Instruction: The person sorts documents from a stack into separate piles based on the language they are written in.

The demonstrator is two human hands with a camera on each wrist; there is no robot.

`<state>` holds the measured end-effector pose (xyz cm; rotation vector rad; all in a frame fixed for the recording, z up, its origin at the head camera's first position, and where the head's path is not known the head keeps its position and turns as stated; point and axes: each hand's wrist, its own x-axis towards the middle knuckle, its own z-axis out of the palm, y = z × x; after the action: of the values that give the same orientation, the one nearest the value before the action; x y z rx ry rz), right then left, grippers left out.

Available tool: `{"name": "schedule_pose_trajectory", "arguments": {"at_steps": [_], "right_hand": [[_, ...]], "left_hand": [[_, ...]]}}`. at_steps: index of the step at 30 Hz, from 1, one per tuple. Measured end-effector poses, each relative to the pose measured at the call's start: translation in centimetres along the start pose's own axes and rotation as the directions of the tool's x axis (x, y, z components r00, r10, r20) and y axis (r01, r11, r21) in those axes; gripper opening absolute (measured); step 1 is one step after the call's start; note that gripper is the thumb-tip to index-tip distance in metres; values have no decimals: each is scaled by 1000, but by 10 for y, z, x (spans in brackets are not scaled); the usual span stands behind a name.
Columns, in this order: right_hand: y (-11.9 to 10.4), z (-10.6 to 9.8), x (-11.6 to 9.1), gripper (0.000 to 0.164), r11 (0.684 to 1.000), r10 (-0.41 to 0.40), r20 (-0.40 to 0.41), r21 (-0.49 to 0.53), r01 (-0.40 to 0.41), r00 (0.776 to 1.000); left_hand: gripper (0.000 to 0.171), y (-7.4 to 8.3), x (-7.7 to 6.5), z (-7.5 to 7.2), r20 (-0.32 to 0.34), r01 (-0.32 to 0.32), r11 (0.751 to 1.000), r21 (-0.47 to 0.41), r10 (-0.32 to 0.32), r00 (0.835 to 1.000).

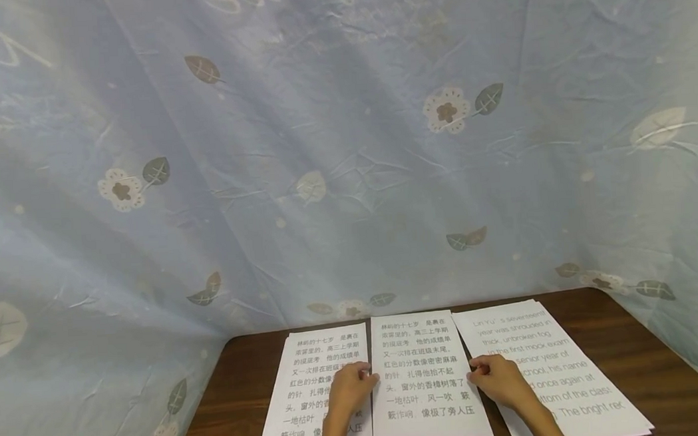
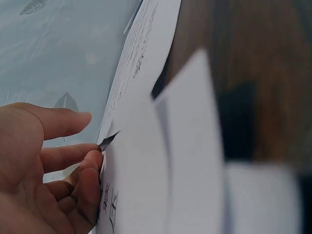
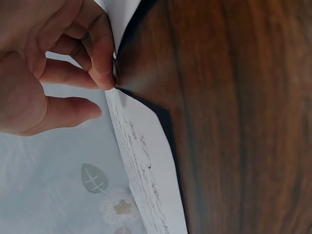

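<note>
Three sets of printed white paper lie side by side. The middle stack (image 1: 422, 390), with Chinese text, has a hand at each long side. My left hand (image 1: 349, 391) is over the right edge of the left stack (image 1: 301, 381), also in Chinese, its fingertips at the gap beside the middle stack. In the left wrist view the thumb (image 2: 66, 122) stands apart from the bent fingers, which touch the paper. My right hand (image 1: 506, 382) overlaps the English-printed right stack (image 1: 581, 390), fingertips at the middle stack's right edge. Its thumb (image 3: 73, 112) is also apart from the fingers.
The papers rest on a dark brown wooden table (image 1: 233, 385). A pale blue cloth (image 1: 362, 230) with printed leaves and flowers hangs behind the table and along both sides. The right stack lies at a slant, its sheets slightly fanned at the lower corner.
</note>
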<state>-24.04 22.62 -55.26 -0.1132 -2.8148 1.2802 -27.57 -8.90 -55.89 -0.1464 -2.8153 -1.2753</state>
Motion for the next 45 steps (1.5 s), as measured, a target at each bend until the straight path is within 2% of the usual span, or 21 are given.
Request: {"name": "schedule_pose_trajectory", "arguments": {"at_steps": [6, 14, 23, 35, 41, 45], "right_hand": [[-2, 1, -1, 40, 1000, -10, -3, 3, 10, 1000], [-5, -1, 0, 38, 1000, -7, 9, 0, 7, 1000], [-10, -6, 0, 38, 999, -43, 8, 19, 43, 999], [-17, -3, -6, 44, 978, 1, 19, 210, -5, 1000], [-21, -7, -9, 45, 972, -9, 18, 235, 4, 1000], [-23, -10, -10, 45, 973, -17, 15, 229, 14, 1000]], "left_hand": [[40, 1, -1, 1, -4, -12, 1000, 8, 12, 1000], [40, 4, -2, 0, -10, 5, 999, -32, -6, 1000], [37, 11, -4, -3, -20, -20, 997, -77, 19, 1000], [39, 21, -10, -1, -49, -44, 989, -144, 37, 998], [40, 25, -12, -6, -57, -43, 980, -196, 32, 998], [40, 26, -13, -8, -53, -21, 979, -201, 10, 999]]}}
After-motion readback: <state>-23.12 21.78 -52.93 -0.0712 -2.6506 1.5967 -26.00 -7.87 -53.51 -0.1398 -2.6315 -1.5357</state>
